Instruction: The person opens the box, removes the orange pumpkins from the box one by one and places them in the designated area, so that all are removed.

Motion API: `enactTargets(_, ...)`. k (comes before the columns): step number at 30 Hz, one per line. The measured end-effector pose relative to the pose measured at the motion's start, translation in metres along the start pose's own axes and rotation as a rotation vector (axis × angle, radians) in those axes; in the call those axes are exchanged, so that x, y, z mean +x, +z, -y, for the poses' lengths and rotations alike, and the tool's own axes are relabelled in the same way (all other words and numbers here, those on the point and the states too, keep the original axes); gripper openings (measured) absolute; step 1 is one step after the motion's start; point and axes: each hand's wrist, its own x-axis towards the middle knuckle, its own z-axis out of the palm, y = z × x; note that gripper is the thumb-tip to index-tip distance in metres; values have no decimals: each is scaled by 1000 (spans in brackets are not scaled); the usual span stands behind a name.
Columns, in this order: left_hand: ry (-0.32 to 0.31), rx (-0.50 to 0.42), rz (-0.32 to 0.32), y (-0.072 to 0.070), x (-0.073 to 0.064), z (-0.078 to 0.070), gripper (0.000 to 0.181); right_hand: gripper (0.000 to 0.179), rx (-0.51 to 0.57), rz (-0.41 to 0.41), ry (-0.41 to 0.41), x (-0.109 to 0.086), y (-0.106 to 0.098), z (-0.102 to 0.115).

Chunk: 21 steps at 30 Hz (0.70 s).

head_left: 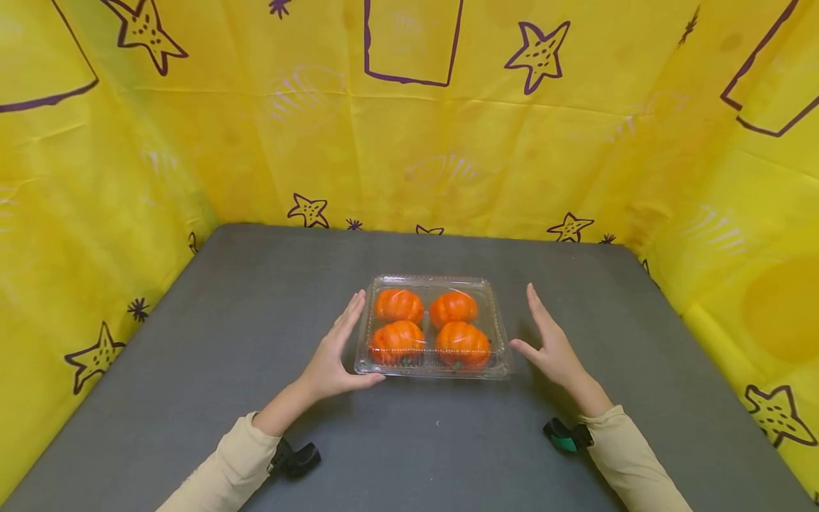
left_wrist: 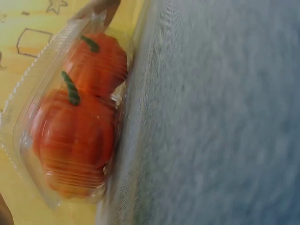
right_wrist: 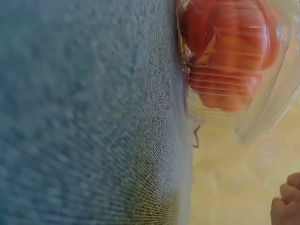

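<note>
A clear plastic clamshell box lies flat on the grey table with its lid down. Inside sit several small orange pumpkins, their green stems visible in the left wrist view. My left hand is at the box's left side, fingers extended along the edge and thumb spread by the near left corner. On the other side, my right hand stands apart from the box, fingers straight and thumb pointing toward its right edge. Nothing is in the right hand. Ribbed clear walls of the box show close up in both wrist views.
Grey cloth covers the table. A yellow curtain printed with starfish and fish skeletons surrounds the back and both sides. Black wrist devices are strapped below both hands, by the beige sleeves.
</note>
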Motion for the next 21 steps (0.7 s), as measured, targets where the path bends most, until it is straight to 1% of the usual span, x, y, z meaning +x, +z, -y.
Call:
enactTargets(2, -11, -1, -8, 2, -1, 1, 98, 88, 23, 0, -48, -2, 1, 0)
enactTargets(4, -35, -4, -16, 3, -3, 2, 100, 90, 48, 8, -99, -3, 2, 3)
enactTargets(7, -76, 2, -22, 5, -7, 4, 106, 94, 91, 35, -157, -2, 3, 13)
enactTargets(9, -98, 6, -24, 7, -9, 6, 107, 97, 108, 48, -168, -1, 2, 23)
enactTargets(13, -109, 15, -27, 9, -12, 11, 105, 96, 128, 56, -170, 0, 0, 39)
enactTargets(18, -110, 18, -19, 12, -14, 16, 103, 95, 163, 53, -198, -2, 5, 39)
enactTargets(21, -120, 19, -7, 13, -15, 17, 103, 99, 191, 66, -214, -3, 10, 35)
